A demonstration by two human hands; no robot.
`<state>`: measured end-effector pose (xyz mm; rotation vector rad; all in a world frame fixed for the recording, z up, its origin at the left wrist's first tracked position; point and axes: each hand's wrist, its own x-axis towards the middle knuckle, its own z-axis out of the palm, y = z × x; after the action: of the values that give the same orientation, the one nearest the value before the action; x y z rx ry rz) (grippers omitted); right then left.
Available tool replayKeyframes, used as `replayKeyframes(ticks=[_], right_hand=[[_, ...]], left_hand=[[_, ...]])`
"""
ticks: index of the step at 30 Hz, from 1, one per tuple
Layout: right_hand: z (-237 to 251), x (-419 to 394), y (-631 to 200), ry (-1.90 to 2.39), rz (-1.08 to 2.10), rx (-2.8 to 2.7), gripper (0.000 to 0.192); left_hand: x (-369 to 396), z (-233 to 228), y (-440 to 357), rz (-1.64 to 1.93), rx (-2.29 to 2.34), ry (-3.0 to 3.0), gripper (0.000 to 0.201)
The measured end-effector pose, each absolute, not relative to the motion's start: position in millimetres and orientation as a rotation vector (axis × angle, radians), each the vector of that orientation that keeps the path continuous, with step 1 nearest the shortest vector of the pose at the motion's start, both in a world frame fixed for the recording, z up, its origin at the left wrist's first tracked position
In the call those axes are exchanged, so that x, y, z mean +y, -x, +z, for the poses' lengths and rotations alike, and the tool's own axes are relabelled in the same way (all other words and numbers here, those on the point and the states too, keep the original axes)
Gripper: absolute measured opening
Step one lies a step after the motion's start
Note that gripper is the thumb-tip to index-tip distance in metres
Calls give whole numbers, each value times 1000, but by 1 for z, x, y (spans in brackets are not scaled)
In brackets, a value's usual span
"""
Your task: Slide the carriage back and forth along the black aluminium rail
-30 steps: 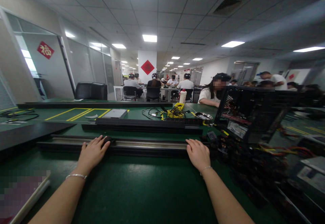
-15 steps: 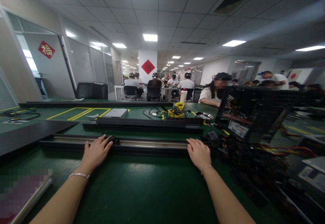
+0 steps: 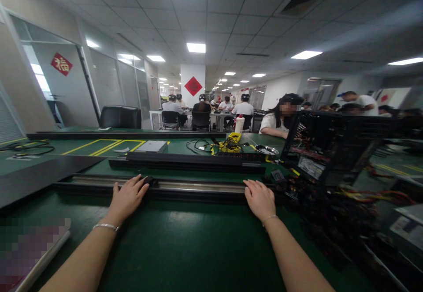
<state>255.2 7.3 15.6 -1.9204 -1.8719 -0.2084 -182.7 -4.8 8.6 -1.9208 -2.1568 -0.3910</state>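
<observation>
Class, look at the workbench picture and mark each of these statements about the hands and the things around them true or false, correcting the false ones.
1. Both hands rest on the long black rail. True: the left hand and the right hand lie flat on it.
2. The right hand holds a screwdriver. False: it is open and holds nothing.
3. An open computer case stands to the right of the right hand. True.
4. The left hand's fingertips touch a small dark part on the rail. True.
5. The white bottle stands between the two hands. False: it stands far back on the green table.
</observation>
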Motion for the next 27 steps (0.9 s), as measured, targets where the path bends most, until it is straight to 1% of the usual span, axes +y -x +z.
replayKeyframes(ticks=[12, 27], right_hand=[[20, 4, -253, 1929, -176, -1875, 43], [20, 5, -254, 1946, -170, -1880, 43]], left_hand=[[-2, 2, 179, -413, -2037, 1924, 48], [-5, 7, 173, -433, -2075, 1926, 47]])
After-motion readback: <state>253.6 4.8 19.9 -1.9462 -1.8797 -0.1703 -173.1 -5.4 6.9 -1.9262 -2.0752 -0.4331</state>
